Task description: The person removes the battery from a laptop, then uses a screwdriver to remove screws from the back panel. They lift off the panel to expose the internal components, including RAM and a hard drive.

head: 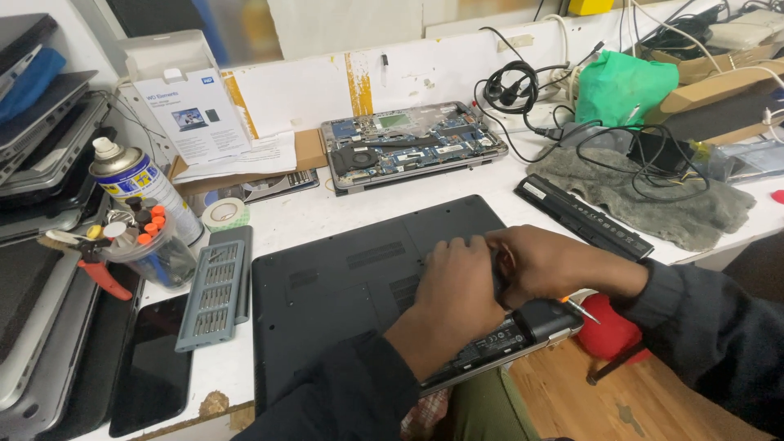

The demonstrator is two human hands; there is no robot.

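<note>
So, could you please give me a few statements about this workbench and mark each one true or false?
1. Both hands, left hand and right hand, rest on the upturned black laptop. True.
2. The opened laptop at the back shows its circuit board and fan. True.
3. The spray can lies on its side. False: it stands upright.
4. The screwdriver bit case sits to the right of the black laptop. False: it lies to its left.
5. The long black battery lies on the white table beside a grey cloth. True.
</note>
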